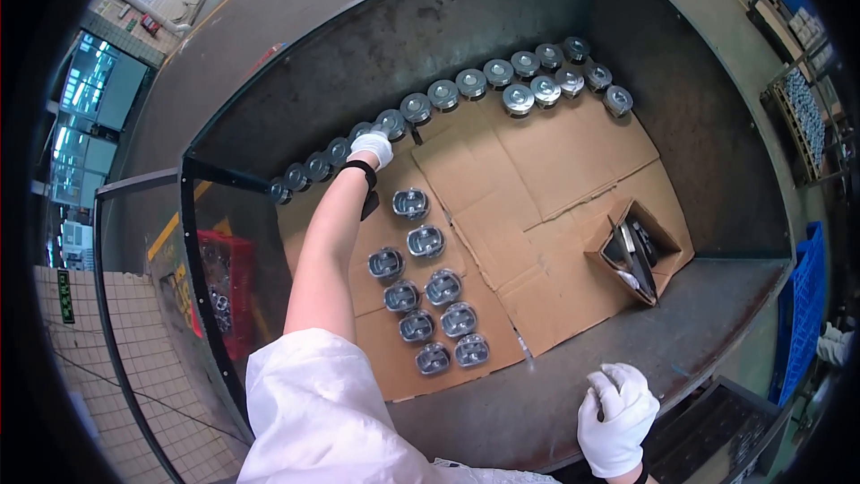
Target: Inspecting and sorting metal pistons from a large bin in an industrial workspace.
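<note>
My left hand [372, 149], in a white glove, reaches to the row of metal pistons [443, 95] along the bin's far wall. Its fingers are closed around a piston in that row, which the glove largely hides. Gloved in white too, my right hand [618, 419] hovers by the near rim, fingers loosely curled and apart, holding nothing. Nearer to me, on the cardboard [466, 206], several more pistons [425, 240] stand in two uneven columns with their hollow sides up. Another short line of pistons [545, 90] sits in front of the row's right end.
The deep metal bin [573, 412] has high dark walls around the cardboard. A small open cardboard box [638, 251] with dark flat items stands inside at right. Outside are a red crate [224, 291] at left, a blue pallet [800, 314] at right and a black metal rail [106, 305].
</note>
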### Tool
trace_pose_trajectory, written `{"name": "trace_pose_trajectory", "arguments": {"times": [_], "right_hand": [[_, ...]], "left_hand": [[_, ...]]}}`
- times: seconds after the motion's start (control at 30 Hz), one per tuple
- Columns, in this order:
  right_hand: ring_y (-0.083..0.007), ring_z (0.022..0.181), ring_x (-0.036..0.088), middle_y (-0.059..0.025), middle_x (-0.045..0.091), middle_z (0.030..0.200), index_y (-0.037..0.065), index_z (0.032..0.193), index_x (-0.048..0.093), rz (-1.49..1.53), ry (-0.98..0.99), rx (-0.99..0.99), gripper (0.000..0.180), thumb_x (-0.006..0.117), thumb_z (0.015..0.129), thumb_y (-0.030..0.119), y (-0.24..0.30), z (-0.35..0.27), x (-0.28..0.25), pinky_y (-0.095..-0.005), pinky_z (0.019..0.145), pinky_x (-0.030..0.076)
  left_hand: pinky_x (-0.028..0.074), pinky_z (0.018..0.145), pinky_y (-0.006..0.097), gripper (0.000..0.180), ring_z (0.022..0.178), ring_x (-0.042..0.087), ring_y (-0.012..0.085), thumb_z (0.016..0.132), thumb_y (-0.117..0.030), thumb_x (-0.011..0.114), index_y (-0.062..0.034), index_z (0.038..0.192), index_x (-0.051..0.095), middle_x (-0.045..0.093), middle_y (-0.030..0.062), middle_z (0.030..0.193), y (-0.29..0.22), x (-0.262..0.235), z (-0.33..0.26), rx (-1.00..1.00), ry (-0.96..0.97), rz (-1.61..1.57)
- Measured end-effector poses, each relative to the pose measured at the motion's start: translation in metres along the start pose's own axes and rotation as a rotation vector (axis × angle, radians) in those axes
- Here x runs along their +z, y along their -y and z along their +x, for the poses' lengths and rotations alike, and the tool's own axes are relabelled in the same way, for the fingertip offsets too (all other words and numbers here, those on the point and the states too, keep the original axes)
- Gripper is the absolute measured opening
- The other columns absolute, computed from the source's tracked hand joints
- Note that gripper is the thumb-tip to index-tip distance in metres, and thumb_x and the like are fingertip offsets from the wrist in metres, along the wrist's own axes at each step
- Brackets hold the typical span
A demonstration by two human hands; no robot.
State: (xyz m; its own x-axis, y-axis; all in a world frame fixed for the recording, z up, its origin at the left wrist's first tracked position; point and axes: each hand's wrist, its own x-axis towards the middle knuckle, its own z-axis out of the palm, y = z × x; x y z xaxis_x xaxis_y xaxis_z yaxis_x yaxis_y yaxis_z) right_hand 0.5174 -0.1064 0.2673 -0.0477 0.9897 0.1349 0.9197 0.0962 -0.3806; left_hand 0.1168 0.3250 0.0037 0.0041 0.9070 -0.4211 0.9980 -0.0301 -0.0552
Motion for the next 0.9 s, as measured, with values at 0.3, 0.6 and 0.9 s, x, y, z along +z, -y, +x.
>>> {"name": "trace_pose_trajectory", "arguments": {"times": [0.3,0.6,0.9], "right_hand": [[-0.0324,0.095,0.066,-0.0131,0.068,0.102,0.008,0.098,0.069,0.006,0.125,0.063,0.019,0.070,0.080,0.006,0.004,0.009,-0.014,-0.0417,0.082,0.054],[-0.0323,0.096,0.065,-0.0130,0.068,0.102,0.008,0.098,0.069,0.034,0.137,0.045,0.018,0.069,0.080,0.006,0.005,0.014,-0.016,-0.0414,0.082,0.054],[-0.0327,0.093,0.066,-0.0134,0.069,0.098,0.008,0.096,0.070,0.035,0.164,0.112,0.018,0.067,0.079,0.005,0.005,0.012,-0.016,-0.0414,0.081,0.054]], "left_hand": [[0.037,0.113,0.041,0.067,0.134,0.044,0.0382,0.080,-0.012,0.058,-0.0001,0.143,0.041,0.044,0.0257,0.145,-0.026,0.064,-0.020,0.014,-0.423,-0.239],[0.055,0.084,0.044,0.036,0.096,0.066,0.0357,0.095,-0.032,0.055,0.0000,0.108,0.065,0.068,0.0225,0.098,0.010,0.072,0.013,-0.324,-0.594,-0.983],[0.049,0.091,0.058,0.047,0.125,0.049,0.0329,0.097,-0.030,0.056,-0.0110,0.140,0.049,0.047,0.0092,0.143,0.030,0.110,0.069,-0.416,-0.310,-1.932]]}}
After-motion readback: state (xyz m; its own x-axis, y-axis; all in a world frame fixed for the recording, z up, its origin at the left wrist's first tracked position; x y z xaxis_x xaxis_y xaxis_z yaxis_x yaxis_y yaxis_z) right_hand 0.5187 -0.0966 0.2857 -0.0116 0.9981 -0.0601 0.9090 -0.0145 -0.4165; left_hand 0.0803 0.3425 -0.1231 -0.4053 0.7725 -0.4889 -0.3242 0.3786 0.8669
